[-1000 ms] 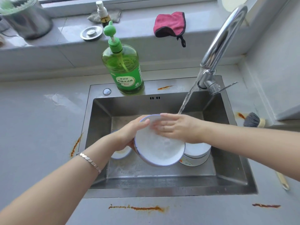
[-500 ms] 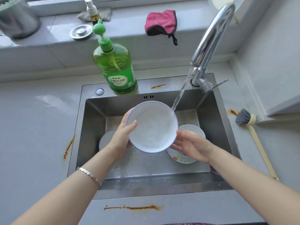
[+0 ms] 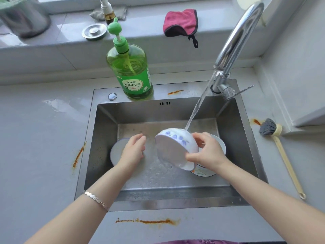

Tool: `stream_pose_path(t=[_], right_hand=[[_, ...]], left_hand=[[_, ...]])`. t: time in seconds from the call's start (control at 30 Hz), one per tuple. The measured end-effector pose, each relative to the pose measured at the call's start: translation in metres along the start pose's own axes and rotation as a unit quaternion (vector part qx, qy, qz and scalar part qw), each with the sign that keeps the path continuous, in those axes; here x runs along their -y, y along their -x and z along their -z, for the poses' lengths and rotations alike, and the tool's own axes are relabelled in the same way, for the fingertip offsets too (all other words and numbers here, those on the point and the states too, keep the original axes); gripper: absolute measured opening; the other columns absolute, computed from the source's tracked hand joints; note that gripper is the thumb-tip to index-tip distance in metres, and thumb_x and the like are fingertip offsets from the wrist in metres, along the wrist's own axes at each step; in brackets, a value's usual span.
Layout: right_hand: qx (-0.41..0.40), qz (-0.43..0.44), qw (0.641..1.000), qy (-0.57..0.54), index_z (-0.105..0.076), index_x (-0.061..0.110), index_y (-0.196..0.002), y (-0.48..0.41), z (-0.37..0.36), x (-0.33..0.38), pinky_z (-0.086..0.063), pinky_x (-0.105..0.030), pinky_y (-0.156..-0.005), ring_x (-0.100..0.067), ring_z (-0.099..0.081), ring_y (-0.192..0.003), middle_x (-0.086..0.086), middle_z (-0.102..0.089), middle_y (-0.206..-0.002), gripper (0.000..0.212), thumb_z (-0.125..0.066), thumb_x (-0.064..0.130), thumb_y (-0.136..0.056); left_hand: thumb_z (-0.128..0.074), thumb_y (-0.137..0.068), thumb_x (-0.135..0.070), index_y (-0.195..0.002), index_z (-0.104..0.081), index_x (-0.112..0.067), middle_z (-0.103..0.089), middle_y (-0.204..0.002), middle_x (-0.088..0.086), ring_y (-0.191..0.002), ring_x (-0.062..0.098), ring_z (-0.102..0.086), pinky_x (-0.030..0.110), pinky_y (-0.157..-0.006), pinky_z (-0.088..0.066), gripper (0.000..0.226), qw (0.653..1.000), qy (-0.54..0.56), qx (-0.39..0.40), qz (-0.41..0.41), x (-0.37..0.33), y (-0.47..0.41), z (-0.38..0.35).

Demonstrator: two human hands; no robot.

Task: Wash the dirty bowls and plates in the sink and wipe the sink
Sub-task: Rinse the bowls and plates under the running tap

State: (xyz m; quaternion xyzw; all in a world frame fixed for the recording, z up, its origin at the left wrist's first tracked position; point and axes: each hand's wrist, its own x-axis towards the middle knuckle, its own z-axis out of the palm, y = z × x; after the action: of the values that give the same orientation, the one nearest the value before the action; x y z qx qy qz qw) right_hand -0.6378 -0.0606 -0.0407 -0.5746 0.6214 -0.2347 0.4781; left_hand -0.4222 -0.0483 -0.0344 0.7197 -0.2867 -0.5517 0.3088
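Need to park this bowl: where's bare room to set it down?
Widest: grey countertop left of the steel sink, beyond its orange streak. Narrower: sink floor between the white plate and stacked bowls. Crowded: right counter, with the wooden-handled brush.

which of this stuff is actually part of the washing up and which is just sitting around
In the job: bowl in the right hand, tap running, plate and dishes in the sink, soap.

Lying about: brush, pink cloth (could wipe later), spray bottle, lid, pot.
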Motion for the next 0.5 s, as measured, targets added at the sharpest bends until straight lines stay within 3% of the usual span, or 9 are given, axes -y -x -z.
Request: stream_pose_path(t=[0.1, 0.2, 0.27, 0.4, 0.5], right_hand=[[-0.005, 0.093, 0.982, 0.162, -0.061, 0.020, -0.096, 0.011, -0.006, 0.012, -0.047, -0.025, -0.068, -0.015, -0.051, -0.080, 0.004, -0.047, -0.090, 0.060, -0.068, 0.036, -0.039], [-0.057, 0.241, 0.927, 0.282, -0.060, 0.007, -0.105, 0.017, -0.013, 0.014, -0.052, -0.031, -0.058, -0.025, -0.057, -0.079, -0.005, -0.056, -0.092, 0.081, -0.079, 0.034, -0.031], [-0.100, 0.281, 0.898, 0.323, -0.058, 0.005, -0.105, 0.020, -0.018, 0.013, -0.051, -0.030, -0.057, -0.027, -0.057, -0.078, -0.008, -0.059, -0.091, 0.087, -0.084, 0.031, -0.026], [-0.119, 0.301, 0.910, 0.260, -0.048, 0.004, -0.113, 0.020, -0.021, 0.001, -0.040, -0.027, -0.083, -0.022, -0.046, -0.094, -0.007, -0.048, -0.106, 0.088, -0.086, 0.034, -0.040], [-0.079, 0.323, 0.923, 0.192, -0.044, 0.005, -0.124, 0.021, -0.014, -0.003, -0.036, -0.026, -0.099, -0.019, -0.046, -0.111, -0.009, -0.049, -0.121, 0.073, -0.066, 0.054, -0.074]], left_hand=[[-0.044, -0.098, -0.028, -0.099, -0.051, -0.007, -0.053, -0.084, 0.008, -0.078, 0.020, -0.054, 0.032, -0.074, -0.046, 0.023, 0.994, 0.050, -0.048, 0.086, -0.001, 0.007, 0.004], [-0.045, -0.096, -0.040, -0.095, -0.058, -0.002, -0.063, -0.084, 0.013, -0.075, 0.022, -0.062, 0.031, -0.061, -0.050, 0.040, 0.978, 0.110, 0.031, 0.175, -0.006, 0.018, -0.002], [-0.044, -0.096, -0.039, -0.101, -0.061, -0.005, -0.068, -0.087, 0.011, -0.074, 0.021, -0.065, 0.029, -0.058, -0.053, 0.038, 0.964, 0.173, 0.093, 0.178, -0.011, 0.021, -0.011], [-0.042, -0.098, -0.025, -0.108, -0.059, -0.004, -0.072, -0.083, 0.010, -0.067, 0.020, -0.069, 0.026, -0.054, -0.057, 0.029, 0.919, 0.326, 0.145, 0.166, -0.027, 0.019, -0.023], [-0.045, -0.097, -0.023, -0.101, -0.061, -0.002, -0.071, -0.078, 0.010, -0.061, 0.019, -0.069, 0.026, -0.052, -0.056, 0.026, 0.942, 0.281, 0.132, 0.125, -0.029, 0.015, -0.031]])
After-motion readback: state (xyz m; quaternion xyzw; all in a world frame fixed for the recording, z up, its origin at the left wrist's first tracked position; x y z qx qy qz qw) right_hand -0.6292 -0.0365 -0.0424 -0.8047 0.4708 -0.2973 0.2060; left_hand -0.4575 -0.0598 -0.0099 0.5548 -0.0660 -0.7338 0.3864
